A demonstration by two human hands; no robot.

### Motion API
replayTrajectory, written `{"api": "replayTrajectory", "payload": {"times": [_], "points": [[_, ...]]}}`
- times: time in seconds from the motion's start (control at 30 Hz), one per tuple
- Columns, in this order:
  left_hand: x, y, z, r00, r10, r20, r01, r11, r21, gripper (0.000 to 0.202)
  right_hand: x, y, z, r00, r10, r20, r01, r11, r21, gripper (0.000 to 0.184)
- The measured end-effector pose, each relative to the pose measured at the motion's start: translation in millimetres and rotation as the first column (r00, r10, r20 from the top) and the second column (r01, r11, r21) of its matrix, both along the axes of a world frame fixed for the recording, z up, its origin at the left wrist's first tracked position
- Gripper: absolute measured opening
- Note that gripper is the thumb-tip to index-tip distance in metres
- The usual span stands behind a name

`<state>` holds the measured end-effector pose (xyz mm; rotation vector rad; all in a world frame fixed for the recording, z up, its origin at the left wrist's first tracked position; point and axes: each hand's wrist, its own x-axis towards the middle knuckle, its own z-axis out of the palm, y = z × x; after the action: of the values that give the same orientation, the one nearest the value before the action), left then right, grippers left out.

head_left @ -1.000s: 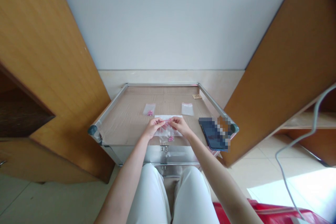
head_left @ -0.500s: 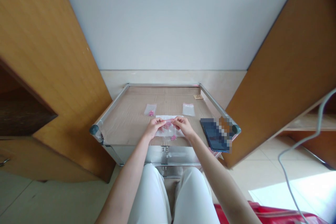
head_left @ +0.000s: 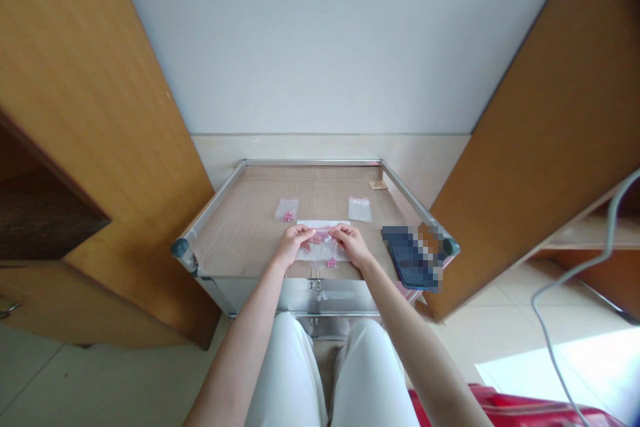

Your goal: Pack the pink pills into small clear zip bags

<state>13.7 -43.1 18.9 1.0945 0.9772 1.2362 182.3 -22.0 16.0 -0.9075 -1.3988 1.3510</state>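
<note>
Between my hands is a small clear zip bag [head_left: 323, 250] with a pinkish top edge. My left hand [head_left: 296, 244] pinches that edge at its left end, and my right hand [head_left: 351, 244] pinches it at the right. Several pink beads [head_left: 331, 263] lie in the bag's lower right corner. Under the bag a white sheet [head_left: 305, 255] rests on the table. Beyond my left hand lies another clear zip bag [head_left: 286, 205] with pink beads [head_left: 288, 216] at its bottom. A flat clear bag [head_left: 360, 209] with no beads visible lies beyond my right hand.
The brown-topped table [head_left: 230, 240] has a raised metal rim [head_left: 313, 162]. A dark phone-like device [head_left: 407, 260], partly pixelated, lies at the right. A small tan tag [head_left: 378, 185] sits at the back right. Wooden furniture stands on both sides. A grey cable [head_left: 543, 327] hangs at the right.
My right fingers have shifted slightly along the bag's top edge, away from my left hand. The bag remains between both hands, and the other things have stayed in place.
</note>
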Motion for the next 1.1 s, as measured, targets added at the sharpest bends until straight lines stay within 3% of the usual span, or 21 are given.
{"api": "replayTrajectory", "payload": {"times": [0.33,0.5,0.67,0.83,0.97,1.1], "points": [[0.2,-0.4,1.0,0.996,0.054,-0.065,-0.052,0.998,0.024,0.030,3.3,0.8,-0.2,0.995,0.076,-0.066,-0.082,0.992,-0.097,0.027],[3.1,-2.9,3.9,0.996,0.068,-0.061,-0.067,0.997,0.025,0.034,4.3,1.2,0.4,0.990,0.043,-0.134,-0.063,0.987,-0.150,0.029],[13.0,-14.3,5.6,0.969,0.209,-0.132,-0.188,0.970,0.155,0.032,0.4,-1.6,5.2,0.985,0.017,-0.174,-0.039,0.992,-0.123,0.027],[31.8,-34.0,4.8,0.866,0.447,-0.226,-0.334,0.852,0.404,0.058,-6.9,-8.0,21.5,0.984,-0.053,-0.168,0.034,0.993,-0.115,0.029],[43.2,-42.9,4.1,0.692,0.643,-0.328,-0.342,0.692,0.636,0.073,-14.3,-12.8,35.9,0.979,-0.074,-0.192,0.056,0.994,-0.098,0.030],[48.0,-41.4,4.7,0.531,0.771,-0.351,-0.338,0.572,0.747,0.071,-21.0,-18.8,44.9,0.981,-0.071,-0.182,0.058,0.996,-0.073,0.028]]}}
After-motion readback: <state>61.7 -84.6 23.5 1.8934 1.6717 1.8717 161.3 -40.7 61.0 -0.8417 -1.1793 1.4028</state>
